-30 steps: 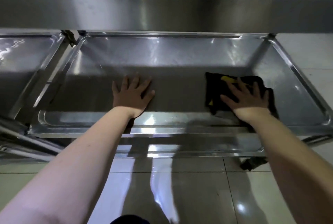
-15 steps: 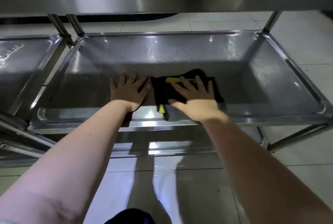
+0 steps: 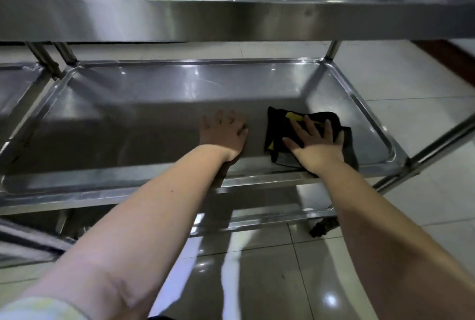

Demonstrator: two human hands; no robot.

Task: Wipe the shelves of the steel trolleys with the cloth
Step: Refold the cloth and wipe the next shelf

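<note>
Over a tiled floor (image 3: 257, 268), the steel trolley's rimmed middle shelf (image 3: 154, 119) carries a black-and-yellow cloth (image 3: 279, 126) toward its right end. The right hand (image 3: 317, 146) presses it flat, fingers spread; the left hand (image 3: 223, 132) rests flat on bare steel beside it. Soft and light, the cloth may bunch, so it is best held under the whole palm.

Laid left hand (image 3: 223, 132) flat, palm down; pressed right hand (image 3: 317, 144) palm-down, fingers straight and spread.
</note>
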